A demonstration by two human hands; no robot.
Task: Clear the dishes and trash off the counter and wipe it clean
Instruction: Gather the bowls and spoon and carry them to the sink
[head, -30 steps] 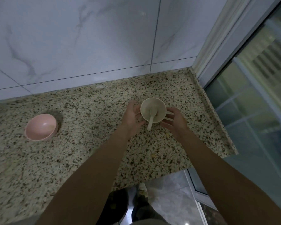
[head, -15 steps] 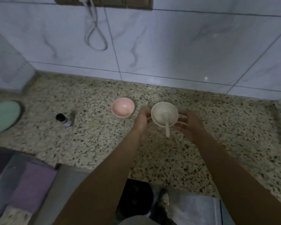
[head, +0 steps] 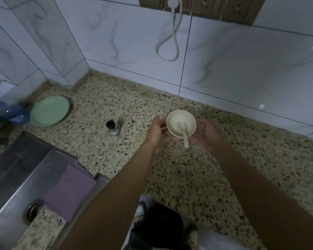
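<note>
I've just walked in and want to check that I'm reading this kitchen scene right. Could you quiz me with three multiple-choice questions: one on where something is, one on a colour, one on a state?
1. Between the green plate and the cream bowl stands:
A a small black-capped bottle
B a kettle
C a mug

2. The cloth in the sink is:
A yellow
B red
C purple

3. The cream bowl is:
A upside down
B held upright between the left hand and the right hand, with a spoon inside
C covered by a lid

Answers:
1 A, the bottle stands on the speckled counter between them.
2 C, the cloth shows purple against the steel basin.
3 B, both hands cup its sides and the spoon handle juts over the rim.
</note>
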